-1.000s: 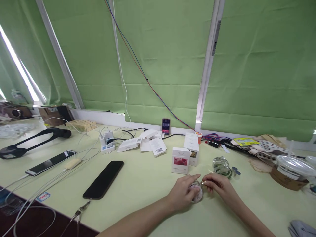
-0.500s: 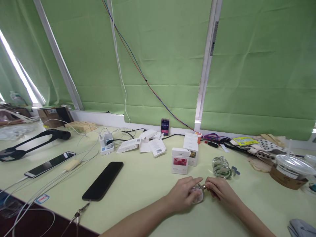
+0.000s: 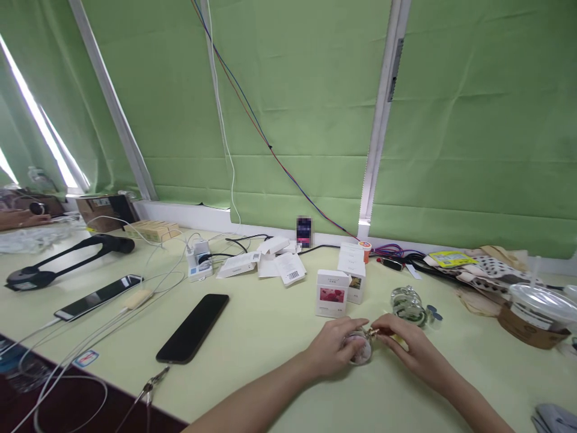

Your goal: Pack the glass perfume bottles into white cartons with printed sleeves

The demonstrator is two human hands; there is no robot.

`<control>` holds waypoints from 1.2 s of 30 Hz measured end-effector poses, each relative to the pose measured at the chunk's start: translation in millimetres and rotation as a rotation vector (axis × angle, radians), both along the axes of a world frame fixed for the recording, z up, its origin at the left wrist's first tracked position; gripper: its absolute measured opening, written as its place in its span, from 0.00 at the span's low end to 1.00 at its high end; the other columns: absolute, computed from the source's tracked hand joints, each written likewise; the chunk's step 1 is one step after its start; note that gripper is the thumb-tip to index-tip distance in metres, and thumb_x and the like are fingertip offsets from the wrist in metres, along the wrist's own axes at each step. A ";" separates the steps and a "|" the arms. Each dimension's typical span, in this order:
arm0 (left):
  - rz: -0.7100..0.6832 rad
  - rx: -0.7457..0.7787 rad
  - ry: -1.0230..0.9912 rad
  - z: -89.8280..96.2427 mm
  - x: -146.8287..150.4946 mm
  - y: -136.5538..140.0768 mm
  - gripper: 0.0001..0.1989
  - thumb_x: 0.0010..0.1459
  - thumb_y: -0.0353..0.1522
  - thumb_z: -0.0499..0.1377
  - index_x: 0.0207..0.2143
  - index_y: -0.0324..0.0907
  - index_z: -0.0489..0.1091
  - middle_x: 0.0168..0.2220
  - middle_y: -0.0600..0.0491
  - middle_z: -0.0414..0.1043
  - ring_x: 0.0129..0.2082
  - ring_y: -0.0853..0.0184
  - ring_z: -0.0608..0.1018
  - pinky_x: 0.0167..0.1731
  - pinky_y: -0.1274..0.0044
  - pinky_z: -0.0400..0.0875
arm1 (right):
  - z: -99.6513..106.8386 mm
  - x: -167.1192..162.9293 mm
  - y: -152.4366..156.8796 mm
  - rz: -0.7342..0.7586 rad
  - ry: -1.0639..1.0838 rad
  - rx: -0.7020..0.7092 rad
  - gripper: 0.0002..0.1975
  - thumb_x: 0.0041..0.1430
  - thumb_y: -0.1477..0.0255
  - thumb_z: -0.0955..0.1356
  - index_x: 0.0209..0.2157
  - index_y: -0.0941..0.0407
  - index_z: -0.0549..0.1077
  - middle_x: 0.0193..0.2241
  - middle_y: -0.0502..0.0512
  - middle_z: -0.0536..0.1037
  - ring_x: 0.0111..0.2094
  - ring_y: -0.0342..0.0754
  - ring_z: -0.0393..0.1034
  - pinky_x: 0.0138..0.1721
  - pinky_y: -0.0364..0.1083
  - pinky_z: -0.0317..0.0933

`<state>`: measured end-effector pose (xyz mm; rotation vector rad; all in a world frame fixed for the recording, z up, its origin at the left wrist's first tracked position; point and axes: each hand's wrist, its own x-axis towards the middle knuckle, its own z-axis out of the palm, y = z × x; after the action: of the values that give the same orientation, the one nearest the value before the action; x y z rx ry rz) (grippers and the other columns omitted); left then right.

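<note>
My left hand (image 3: 336, 347) is closed around a small round clear glass bottle (image 3: 362, 353) with something pale inside, holding it low over the table. At the bottle's gold neck (image 3: 371, 332), the thumb and forefinger of my right hand (image 3: 406, 344) are pinched. Those fingertips hide part of the gold piece. Beyond my right hand lies a cluster of clear round glass pieces (image 3: 408, 305), with small grey discs (image 3: 433, 314) beside it. A white box with a pink flower picture (image 3: 332, 294) stands upright just past my left hand.
More white boxes (image 3: 354, 264) stand in a row behind the flower box. Opened white cartons (image 3: 282, 264) lie near a power strip (image 3: 198, 264). To the left are a black phone (image 3: 193, 329) and white cables. A lidded plastic cup (image 3: 538, 313) stands at right; another person's hand (image 3: 27, 219) shows far left.
My right hand has shifted slightly at the gold neck, its fingers now more spread above it. The left hand still holds the bottle. The whole view has moved a little.
</note>
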<state>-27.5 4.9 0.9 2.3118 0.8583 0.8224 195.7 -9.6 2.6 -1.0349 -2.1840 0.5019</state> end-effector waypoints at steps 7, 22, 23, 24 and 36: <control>-0.015 0.049 0.034 -2.2 0.4 -1.7 0.21 0.61 0.33 0.52 0.57 0.41 0.65 0.44 0.46 0.74 0.42 0.63 0.75 0.46 0.74 0.68 | -4.1 -1.7 1.3 -0.030 -0.052 0.034 0.11 0.67 0.66 0.58 0.37 0.54 0.70 0.31 0.53 0.75 0.32 0.47 0.71 0.34 0.44 0.62; -0.042 0.062 0.047 -3.4 1.3 -0.3 0.21 0.60 0.32 0.53 0.57 0.43 0.64 0.42 0.48 0.74 0.40 0.63 0.75 0.44 0.74 0.68 | -6.5 1.2 6.9 -0.060 -0.117 0.044 0.23 0.66 0.57 0.54 0.40 0.54 0.74 0.31 0.57 0.79 0.29 0.48 0.73 0.33 0.46 0.66; -0.038 0.048 0.034 -3.2 1.5 -0.1 0.21 0.61 0.32 0.53 0.57 0.43 0.64 0.44 0.47 0.74 0.42 0.63 0.75 0.46 0.74 0.68 | -4.6 2.2 5.1 -0.052 -0.092 0.040 0.20 0.66 0.57 0.57 0.46 0.54 0.72 0.35 0.58 0.80 0.32 0.49 0.74 0.36 0.46 0.67; -0.034 0.036 0.025 -2.9 1.7 0.0 0.21 0.61 0.32 0.53 0.57 0.43 0.64 0.45 0.47 0.74 0.43 0.63 0.75 0.47 0.73 0.68 | -2.8 3.2 3.2 -0.044 -0.071 0.039 0.19 0.65 0.58 0.59 0.50 0.53 0.70 0.38 0.58 0.79 0.34 0.49 0.74 0.38 0.46 0.68; -0.040 0.098 0.064 -4.3 0.7 -3.0 0.22 0.59 0.31 0.54 0.57 0.42 0.64 0.39 0.48 0.73 0.37 0.64 0.75 0.42 0.75 0.69 | -9.2 -2.9 -0.3 -0.075 -0.030 0.040 0.16 0.66 0.66 0.57 0.50 0.54 0.67 0.24 0.51 0.75 0.24 0.46 0.70 0.28 0.43 0.63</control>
<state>-26.7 1.9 -3.4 2.4447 0.8125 0.7927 192.8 -9.9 -6.5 -1.1046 -2.1637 0.4094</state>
